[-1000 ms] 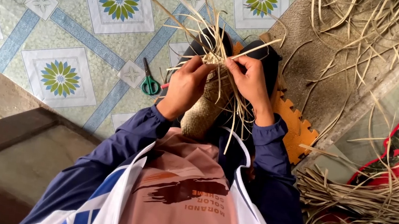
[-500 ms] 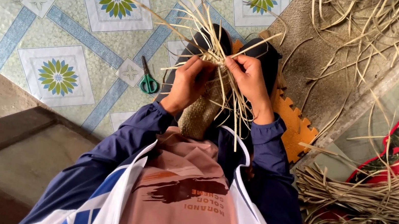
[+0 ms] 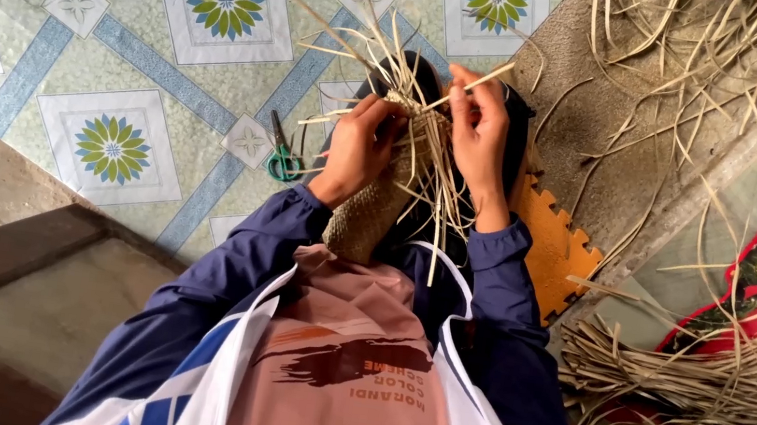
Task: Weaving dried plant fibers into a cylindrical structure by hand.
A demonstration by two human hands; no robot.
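A half-woven straw piece (image 3: 369, 211) rests on the person's lap, its finished part pointing toward the body and loose pale strips (image 3: 371, 46) fanning out from its far end. The left hand (image 3: 360, 147) is curled around the left side of the weave near that end, fingers closed on it. The right hand (image 3: 478, 138) is raised just beside it, thumb and fingers pinched on a single strip that slants up to the right. Green-handled scissors (image 3: 283, 156) lie on the patterned tile floor (image 3: 128, 43) near the left hand. An orange foam mat (image 3: 554, 245) lies under the legs, and bundles of dry straw (image 3: 707, 382) are heaped at the right.
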